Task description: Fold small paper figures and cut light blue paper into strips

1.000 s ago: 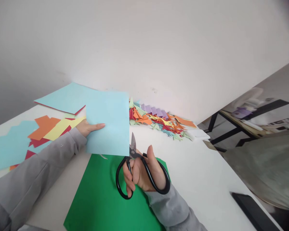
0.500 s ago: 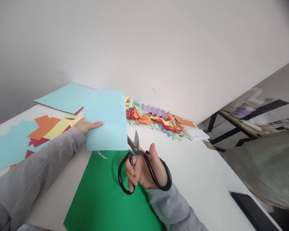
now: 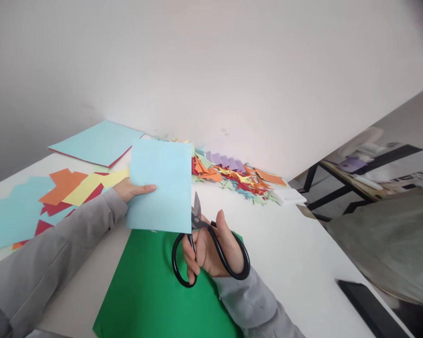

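Observation:
My left hand [image 3: 134, 188] grips a light blue sheet of paper [image 3: 164, 183] by its left side, thumb on the front face and the other fingers hidden behind. The sheet is held up, its lower edge over a green sheet [image 3: 151, 286] on the table. In my right hand [image 3: 211, 251] is a pair of scissors [image 3: 197, 220] with black looped handles, its blades pointing up. The blades are apart; one stands beside the paper's right edge, and the other is partly hidden by the sheet.
Coloured paper pieces [image 3: 66, 185] lie at left, near a larger light blue sheet [image 3: 98, 141]. A row of paper scraps [image 3: 229, 176] runs along the wall. A black flat object [image 3: 370, 307] rests at the table's right edge, and a dark-framed table [image 3: 338, 183] stands beyond.
My left hand has moved the light blue paper right and slightly down, against the scissors. The scissors have shifted only a little and their blades remain apart.

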Tool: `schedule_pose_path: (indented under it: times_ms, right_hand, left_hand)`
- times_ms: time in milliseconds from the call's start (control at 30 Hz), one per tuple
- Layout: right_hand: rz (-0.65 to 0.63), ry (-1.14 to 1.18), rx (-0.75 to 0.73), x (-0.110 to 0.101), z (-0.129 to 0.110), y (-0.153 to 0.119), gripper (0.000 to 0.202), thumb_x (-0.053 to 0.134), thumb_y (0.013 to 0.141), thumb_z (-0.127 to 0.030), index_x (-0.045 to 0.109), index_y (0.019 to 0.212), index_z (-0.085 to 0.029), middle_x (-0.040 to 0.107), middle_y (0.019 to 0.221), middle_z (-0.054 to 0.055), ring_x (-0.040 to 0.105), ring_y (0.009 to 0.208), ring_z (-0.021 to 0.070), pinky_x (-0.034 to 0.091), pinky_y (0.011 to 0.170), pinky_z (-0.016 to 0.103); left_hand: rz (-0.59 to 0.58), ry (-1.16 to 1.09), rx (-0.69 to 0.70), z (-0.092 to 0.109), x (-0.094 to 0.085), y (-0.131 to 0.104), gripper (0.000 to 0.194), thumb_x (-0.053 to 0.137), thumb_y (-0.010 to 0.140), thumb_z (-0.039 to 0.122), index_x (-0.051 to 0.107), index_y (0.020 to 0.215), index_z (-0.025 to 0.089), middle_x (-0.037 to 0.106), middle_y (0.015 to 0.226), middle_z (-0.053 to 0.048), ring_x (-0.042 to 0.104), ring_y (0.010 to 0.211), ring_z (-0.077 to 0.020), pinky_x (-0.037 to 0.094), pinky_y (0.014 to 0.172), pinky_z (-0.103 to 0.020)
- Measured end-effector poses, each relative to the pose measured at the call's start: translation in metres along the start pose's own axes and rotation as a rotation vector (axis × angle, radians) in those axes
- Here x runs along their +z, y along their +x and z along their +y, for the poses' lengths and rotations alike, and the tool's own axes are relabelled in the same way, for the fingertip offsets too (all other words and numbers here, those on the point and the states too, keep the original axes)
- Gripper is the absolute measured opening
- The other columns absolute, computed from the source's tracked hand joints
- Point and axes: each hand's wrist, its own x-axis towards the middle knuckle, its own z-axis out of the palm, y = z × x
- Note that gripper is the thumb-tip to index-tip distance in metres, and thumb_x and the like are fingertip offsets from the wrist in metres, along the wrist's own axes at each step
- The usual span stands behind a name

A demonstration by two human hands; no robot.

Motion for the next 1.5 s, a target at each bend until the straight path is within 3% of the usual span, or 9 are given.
schedule_pose_path:
  times_ms: [300,500,767,1000,1267,1500]
  right_hand:
    - [0.061,0.051,-0.082,0.003,0.0,0.004,0.068,0.009,0.076,-0.07,0.011,0.133,-0.033,0.057,0.059,-0.002,0.05,0.041,0.0152,0.045,0.041,0.033]
    - [0.065,0.116,-0.111,0.001,-0.002,0.003,0.064,0.008,0.079,-0.066,0.017,0.132,-0.032,0.055,0.06,-0.003,0.05,0.043,0.0141,0.046,0.046,0.035]
    - [-0.036,0.081,-0.018,-0.002,-0.001,0.003,0.064,-0.001,0.078,-0.066,0.022,0.126,-0.03,0.057,0.059,-0.002,0.05,0.041,0.0142,0.045,0.043,0.032]
    - [0.039,0.015,-0.04,-0.002,0.001,0.003,0.065,0.001,0.076,-0.069,0.029,0.12,-0.03,0.059,0.058,-0.001,0.05,0.039,0.0141,0.045,0.04,0.032]
    - [0.122,0.068,-0.118,-0.001,-0.001,0.004,0.065,0.004,0.077,-0.068,0.023,0.127,-0.031,0.058,0.058,-0.002,0.052,0.042,0.0154,0.046,0.043,0.033]
    - [0.1,0.049,-0.078,-0.003,-0.002,0.003,0.065,0.003,0.079,-0.065,0.022,0.128,-0.027,0.059,0.056,-0.001,0.051,0.039,0.0153,0.046,0.044,0.033]
  left_hand:
    - [0.061,0.048,-0.073,-0.005,-0.001,0.004,0.052,0.082,0.036,0.03,0.066,0.083,0.014,0.067,0.094,-0.013,0.059,0.094,-0.0333,0.045,0.086,-0.049]
    - [0.094,-0.02,-0.109,-0.004,-0.003,0.006,0.044,0.082,0.037,0.026,0.066,0.077,0.017,0.068,0.091,-0.011,0.06,0.092,-0.0324,0.047,0.085,-0.047]
    - [-0.056,0.031,-0.115,-0.005,0.0,0.0,0.058,0.082,0.036,0.03,0.065,0.089,0.014,0.066,0.1,-0.014,0.061,0.092,-0.0325,0.047,0.084,-0.047]
    - [-0.047,0.045,-0.107,-0.01,0.002,0.001,0.066,0.082,0.031,0.033,0.065,0.091,0.012,0.066,0.098,-0.015,0.062,0.088,-0.0332,0.047,0.082,-0.049]
    - [-0.011,0.055,-0.148,-0.01,-0.001,0.004,0.059,0.082,0.036,0.031,0.065,0.09,0.012,0.066,0.097,-0.015,0.062,0.086,-0.0317,0.05,0.078,-0.045]
    - [-0.143,0.049,-0.148,-0.008,0.002,-0.001,0.06,0.081,0.039,0.031,0.064,0.093,0.013,0.065,0.1,-0.014,0.062,0.089,-0.0312,0.049,0.079,-0.045]
